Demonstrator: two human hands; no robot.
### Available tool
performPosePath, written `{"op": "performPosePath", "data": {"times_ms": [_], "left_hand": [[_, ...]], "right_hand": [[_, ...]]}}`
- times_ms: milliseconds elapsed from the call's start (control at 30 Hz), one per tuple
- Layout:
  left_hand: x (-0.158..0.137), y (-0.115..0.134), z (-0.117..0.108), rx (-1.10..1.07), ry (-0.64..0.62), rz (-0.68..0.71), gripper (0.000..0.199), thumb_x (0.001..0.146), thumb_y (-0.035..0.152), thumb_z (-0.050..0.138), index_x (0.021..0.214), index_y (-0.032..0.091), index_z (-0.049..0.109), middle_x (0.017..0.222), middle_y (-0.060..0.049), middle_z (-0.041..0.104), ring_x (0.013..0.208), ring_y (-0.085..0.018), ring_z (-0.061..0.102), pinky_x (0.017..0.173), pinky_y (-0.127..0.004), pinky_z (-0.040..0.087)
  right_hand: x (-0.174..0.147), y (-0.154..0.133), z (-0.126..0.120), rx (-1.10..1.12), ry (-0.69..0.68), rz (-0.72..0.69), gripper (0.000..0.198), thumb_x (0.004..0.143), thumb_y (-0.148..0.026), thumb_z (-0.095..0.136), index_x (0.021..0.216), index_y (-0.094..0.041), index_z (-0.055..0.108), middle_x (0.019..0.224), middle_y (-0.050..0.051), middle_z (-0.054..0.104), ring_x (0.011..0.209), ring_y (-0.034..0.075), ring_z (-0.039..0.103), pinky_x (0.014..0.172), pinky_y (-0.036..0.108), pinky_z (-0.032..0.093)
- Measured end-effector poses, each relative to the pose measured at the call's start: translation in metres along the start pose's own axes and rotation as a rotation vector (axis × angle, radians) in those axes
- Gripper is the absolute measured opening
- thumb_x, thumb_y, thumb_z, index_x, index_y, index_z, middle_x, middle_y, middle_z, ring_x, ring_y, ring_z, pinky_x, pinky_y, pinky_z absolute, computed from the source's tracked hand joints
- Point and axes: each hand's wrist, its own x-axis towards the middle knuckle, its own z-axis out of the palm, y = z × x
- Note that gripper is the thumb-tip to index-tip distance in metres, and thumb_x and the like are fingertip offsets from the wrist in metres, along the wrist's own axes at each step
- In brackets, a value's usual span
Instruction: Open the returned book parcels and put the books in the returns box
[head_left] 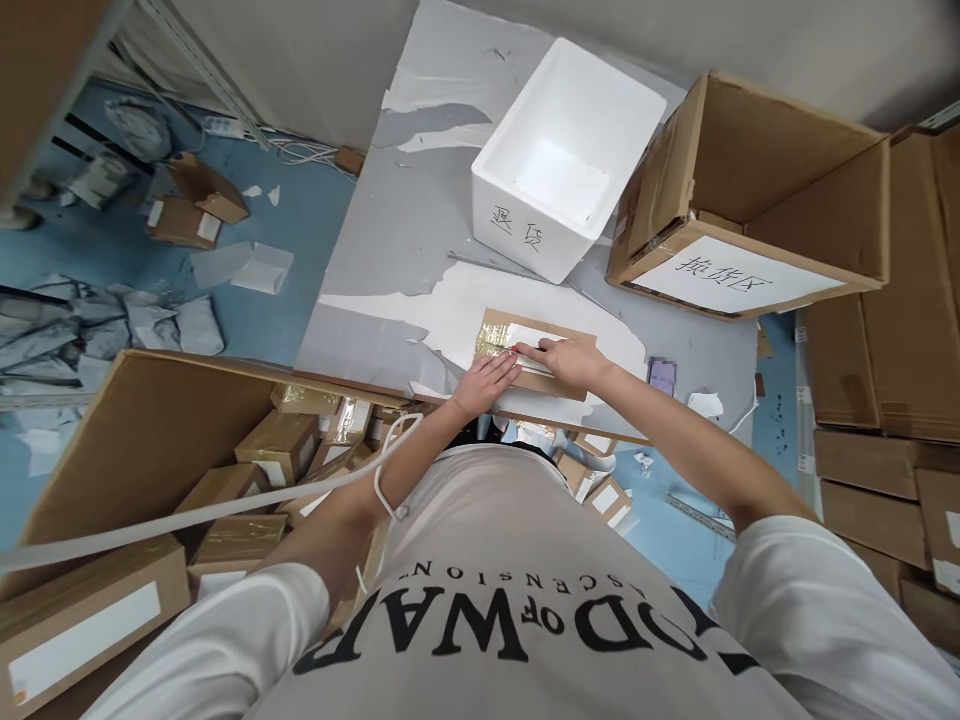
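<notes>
A flat cardboard box (574,384) with a white label and shiny yellowish tape lies on the table in front of me. My left hand (487,384) rests flat on the taped left end, fingers stretched out. Over the label, my right hand (571,362) is closed, with its index finger reaching toward the tape. Under that fingertip shows a small red-tipped tool (515,349); its body is mostly hidden by the fingers, and I cannot make out its kind.
A white foam box (525,225) and an open carton (739,275) with a handwritten sheet stand farther back on the grey table (360,260). A phone-like device (662,376) lies right. A large carton (97,450) of parcels stands left; a white cord (225,507) crosses it.
</notes>
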Motion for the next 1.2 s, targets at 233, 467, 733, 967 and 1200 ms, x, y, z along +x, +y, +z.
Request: {"op": "performPosePath", "data": {"times_ms": [233, 467, 733, 967, 1200], "left_hand": [[0.0, 0.001, -0.001, -0.008, -0.031, -0.014, 0.043, 0.098, 0.028, 0.032, 0.134, 0.015, 0.053, 0.142, -0.014, 0.05, 0.138, -0.026, 0.04, 0.11, -0.046, 0.034], [0.001, 0.003, -0.004, 0.02, -0.03, -0.021, 0.041, 0.097, 0.026, 0.036, 0.132, 0.018, 0.055, 0.14, -0.013, 0.052, 0.136, -0.025, 0.042, 0.109, -0.045, 0.034], [0.024, 0.011, -0.038, 0.055, -0.095, -0.075, 0.066, 0.083, 0.047, 0.059, 0.14, 0.017, 0.047, 0.142, -0.018, 0.049, 0.134, -0.035, 0.041, 0.112, -0.05, 0.024], [0.067, 0.004, -0.052, 0.183, -0.265, -0.098, 0.135, 0.047, 0.08, 0.068, 0.152, 0.011, 0.019, 0.158, -0.025, 0.007, 0.144, -0.047, 0.001, 0.109, -0.066, -0.003], [0.065, 0.005, -0.047, 0.198, -0.295, -0.15, 0.119, 0.061, 0.082, 0.056, 0.152, 0.016, 0.022, 0.159, -0.021, 0.01, 0.145, -0.045, 0.004, 0.109, -0.066, -0.002]], "right_hand": [[-0.081, 0.051, 0.031, 0.067, -0.074, 0.219, 0.066, 0.086, -0.008, 0.04, 0.144, -0.039, 0.038, 0.104, 0.011, 0.064, 0.076, 0.022, 0.064, 0.069, 0.035, 0.041], [-0.136, 0.072, 0.055, 0.144, -0.015, 0.321, 0.072, 0.08, -0.006, 0.043, 0.144, -0.038, 0.039, 0.1, 0.01, 0.064, 0.073, 0.02, 0.061, 0.065, 0.031, 0.041], [-0.159, 0.043, 0.116, 0.977, 0.451, 0.597, 0.057, 0.093, -0.04, 0.037, 0.148, -0.026, 0.035, 0.102, 0.008, 0.066, 0.065, 0.016, 0.058, 0.056, 0.03, 0.052], [-0.101, 0.003, 0.152, 1.617, 0.637, 0.663, 0.07, 0.087, -0.05, 0.046, 0.151, -0.028, 0.027, 0.102, 0.006, 0.061, 0.057, 0.009, 0.051, 0.042, 0.023, 0.051], [-0.108, 0.005, 0.153, 1.728, 0.616, 0.566, 0.072, 0.086, -0.054, 0.051, 0.15, -0.029, 0.029, 0.095, 0.004, 0.061, 0.054, 0.008, 0.051, 0.04, 0.021, 0.048]]}}
